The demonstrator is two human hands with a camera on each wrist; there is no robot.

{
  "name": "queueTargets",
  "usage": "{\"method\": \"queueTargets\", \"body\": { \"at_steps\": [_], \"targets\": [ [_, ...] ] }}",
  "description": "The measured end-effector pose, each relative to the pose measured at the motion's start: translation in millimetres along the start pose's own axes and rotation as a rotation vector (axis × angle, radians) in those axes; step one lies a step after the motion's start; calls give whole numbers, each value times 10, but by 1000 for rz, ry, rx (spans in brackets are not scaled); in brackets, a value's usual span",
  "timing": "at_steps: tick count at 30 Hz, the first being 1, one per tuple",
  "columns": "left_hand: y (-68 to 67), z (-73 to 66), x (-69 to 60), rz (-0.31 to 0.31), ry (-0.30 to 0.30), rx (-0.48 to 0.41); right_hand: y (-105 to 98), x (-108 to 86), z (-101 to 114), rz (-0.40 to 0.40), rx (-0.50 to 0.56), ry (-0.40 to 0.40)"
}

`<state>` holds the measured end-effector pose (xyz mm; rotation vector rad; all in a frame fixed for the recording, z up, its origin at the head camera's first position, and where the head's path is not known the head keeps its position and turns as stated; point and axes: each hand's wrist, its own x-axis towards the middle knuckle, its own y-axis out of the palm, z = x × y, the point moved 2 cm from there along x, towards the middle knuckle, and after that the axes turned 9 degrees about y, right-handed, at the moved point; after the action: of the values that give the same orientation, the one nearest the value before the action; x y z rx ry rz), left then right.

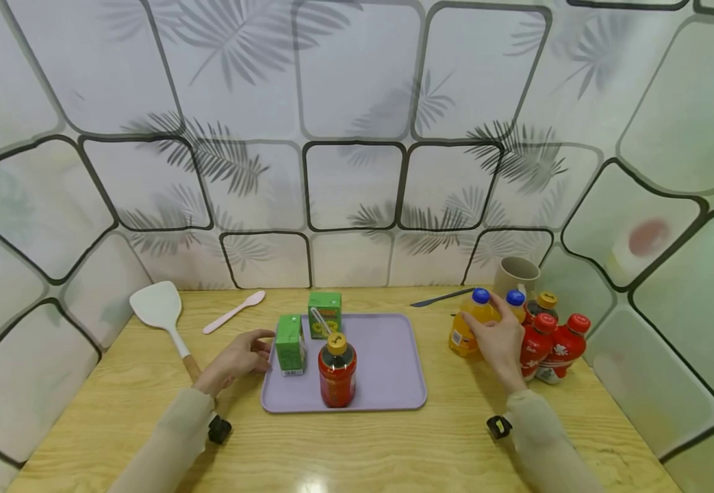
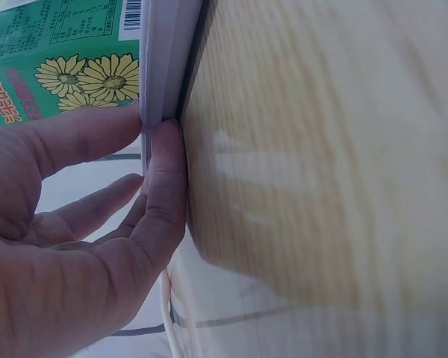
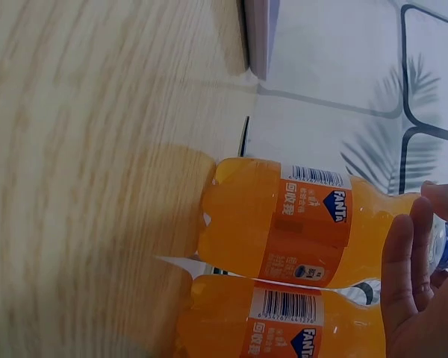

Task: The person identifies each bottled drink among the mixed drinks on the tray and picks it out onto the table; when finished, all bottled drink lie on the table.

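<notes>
My left hand (image 1: 242,359) pinches the left rim of a lilac tray (image 1: 387,370), thumb on the upper side and a fingertip at the underside in the left wrist view. On the tray stand two green drink cartons (image 1: 290,346) and a red-labelled bottle (image 1: 337,373) with a yellow cap. To the right, my right hand (image 1: 498,342) holds an orange soda bottle (image 3: 276,224) at its neck, between thumb and fingers. The bottle stands upright on the table. A second orange soda bottle (image 3: 284,321) stands close beside it, partly hidden by the hand in the head view.
Two red bottles (image 1: 560,349), a dark yellow-capped bottle (image 1: 543,306) and a beige mug (image 1: 515,274) crowd the right side. A dark utensil (image 1: 443,297) lies near the back wall. At left lie a white spatula (image 1: 158,308) and a pink spoon (image 1: 233,312).
</notes>
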<state>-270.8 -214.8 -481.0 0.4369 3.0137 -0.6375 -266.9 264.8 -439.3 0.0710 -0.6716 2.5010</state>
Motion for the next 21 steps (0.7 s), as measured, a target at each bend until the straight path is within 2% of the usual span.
{"method": "queueTargets", "body": {
  "at_steps": [7,13,21],
  "targets": [
    [-7,-10,-17,6,10,15,-10,-6,27,-17,29,-17],
    [-3,0,0,-8,-6,17,-38,-17,37,-35,49,-35],
    [-10,8,0,-5,2,18,-44,-28,52,-38,29,-45]
  ]
}}
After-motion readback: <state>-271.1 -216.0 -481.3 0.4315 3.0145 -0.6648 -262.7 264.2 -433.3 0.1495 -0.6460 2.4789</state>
